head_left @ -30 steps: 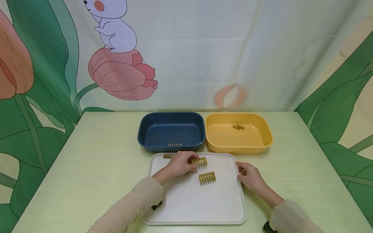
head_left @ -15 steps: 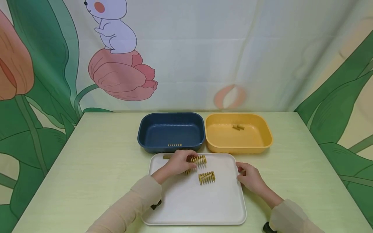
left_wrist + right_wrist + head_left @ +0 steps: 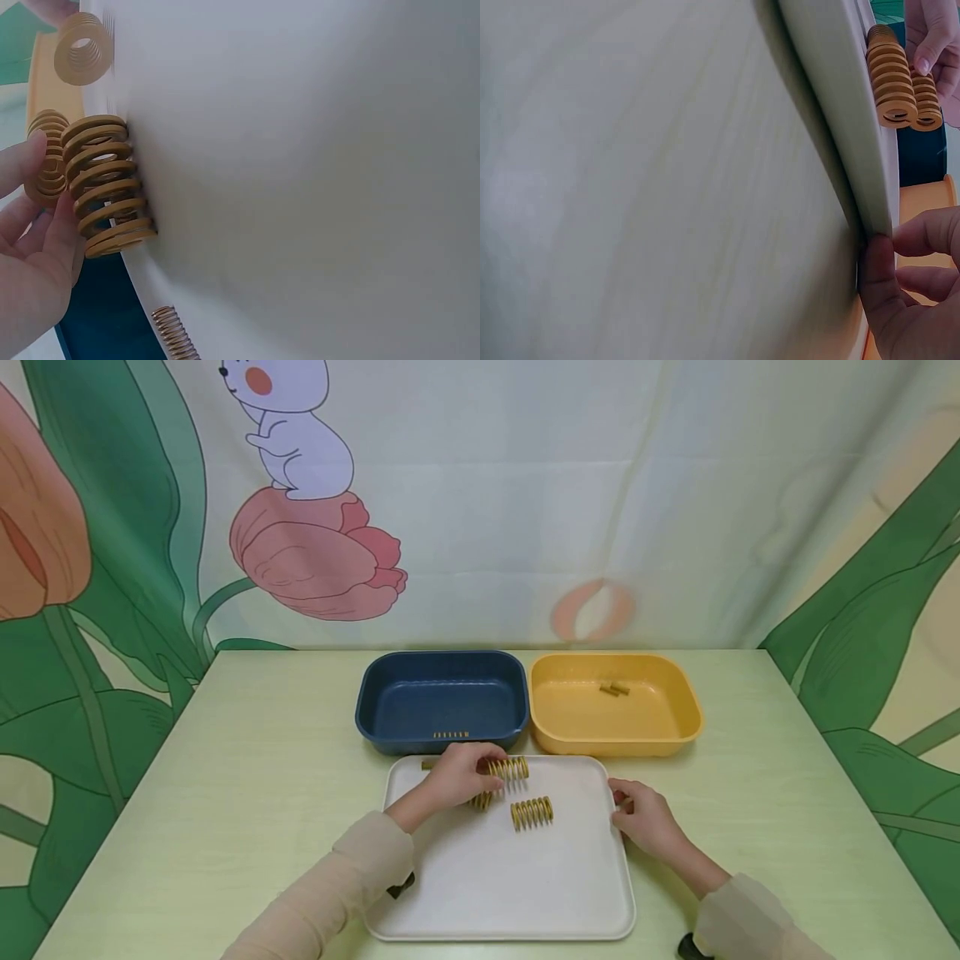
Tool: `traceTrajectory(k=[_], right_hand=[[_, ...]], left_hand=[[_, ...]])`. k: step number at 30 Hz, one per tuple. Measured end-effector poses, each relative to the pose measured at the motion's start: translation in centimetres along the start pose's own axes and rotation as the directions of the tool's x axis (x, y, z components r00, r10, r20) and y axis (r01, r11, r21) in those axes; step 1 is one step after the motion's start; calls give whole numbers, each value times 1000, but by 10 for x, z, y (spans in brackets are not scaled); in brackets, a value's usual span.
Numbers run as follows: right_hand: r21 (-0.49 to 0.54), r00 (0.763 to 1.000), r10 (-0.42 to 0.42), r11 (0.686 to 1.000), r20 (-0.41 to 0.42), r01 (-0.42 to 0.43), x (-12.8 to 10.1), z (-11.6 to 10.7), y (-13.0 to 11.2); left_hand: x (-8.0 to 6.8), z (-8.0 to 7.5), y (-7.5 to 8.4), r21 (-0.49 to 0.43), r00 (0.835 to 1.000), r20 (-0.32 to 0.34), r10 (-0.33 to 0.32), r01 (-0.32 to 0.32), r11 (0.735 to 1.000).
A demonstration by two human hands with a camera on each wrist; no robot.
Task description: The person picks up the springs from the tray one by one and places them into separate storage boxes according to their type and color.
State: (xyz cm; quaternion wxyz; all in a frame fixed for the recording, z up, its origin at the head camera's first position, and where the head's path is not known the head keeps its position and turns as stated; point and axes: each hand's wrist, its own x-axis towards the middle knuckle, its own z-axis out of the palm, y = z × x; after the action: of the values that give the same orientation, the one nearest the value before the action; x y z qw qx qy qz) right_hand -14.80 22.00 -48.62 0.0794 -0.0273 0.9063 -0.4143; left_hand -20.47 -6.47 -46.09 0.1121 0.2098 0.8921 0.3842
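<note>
My left hand point(image 3: 459, 773) pinches a large yellow coil spring point(image 3: 508, 768) near the back of the white tray point(image 3: 517, 893). In the left wrist view this spring point(image 3: 46, 161) sits between thumb and fingers. A second large spring point(image 3: 106, 187) lies on the tray close by; in the head view it point(image 3: 480, 800) is partly hidden under the hand. To the right lies a third large spring point(image 3: 532, 813). A small thin spring point(image 3: 176, 334) rests by the tray's back edge. My right hand point(image 3: 648, 818) grips the tray's right rim, thumb and fingers point(image 3: 930, 232) on either side.
Behind the tray stand a dark blue bin point(image 3: 442, 747) and, beside it, a yellow bin point(image 3: 615, 747). Small springs point(image 3: 615, 689) lie in the yellow bin, and a row of small yellow marks shows in the blue one. A printed curtain point(image 3: 480, 527) hangs behind the table point(image 3: 255, 777).
My left hand has shifted slightly back and left with its spring, so more of the spring beneath it shows. The right hand has stayed on the tray rim.
</note>
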Motion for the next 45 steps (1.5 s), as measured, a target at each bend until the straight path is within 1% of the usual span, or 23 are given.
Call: traceTrajectory(k=[9,17,30,33,37,45], right_hand=[[-3,1000,-14,1000,-4,14,-1,0,0],[-3,1000,-4,1000,3,4,-1,-1,-2],[-11,1000,-17,1000,-2,17,-1,0,0],[-8,1000,-12,1000,-1,12,-1,0,-1],[-5,1000,-8,1000,1,8,-1,0,-2],[-15,1000,-13,1000,-1,13,0,0,-1]], left_hand=[[-2,-3,4,-44,1000,-15,18,-19,999],[-4,-5,9,-125,998,-55,-1,-6,992],[-4,-11,15,-145,997,-63,-34,25,989],[-4,-12,16,-134,997,-71,-39,30,991],[-3,-14,17,-119,995,-88,-37,26,993],[-2,-18,18,-135,993,-115,-34,18,991]])
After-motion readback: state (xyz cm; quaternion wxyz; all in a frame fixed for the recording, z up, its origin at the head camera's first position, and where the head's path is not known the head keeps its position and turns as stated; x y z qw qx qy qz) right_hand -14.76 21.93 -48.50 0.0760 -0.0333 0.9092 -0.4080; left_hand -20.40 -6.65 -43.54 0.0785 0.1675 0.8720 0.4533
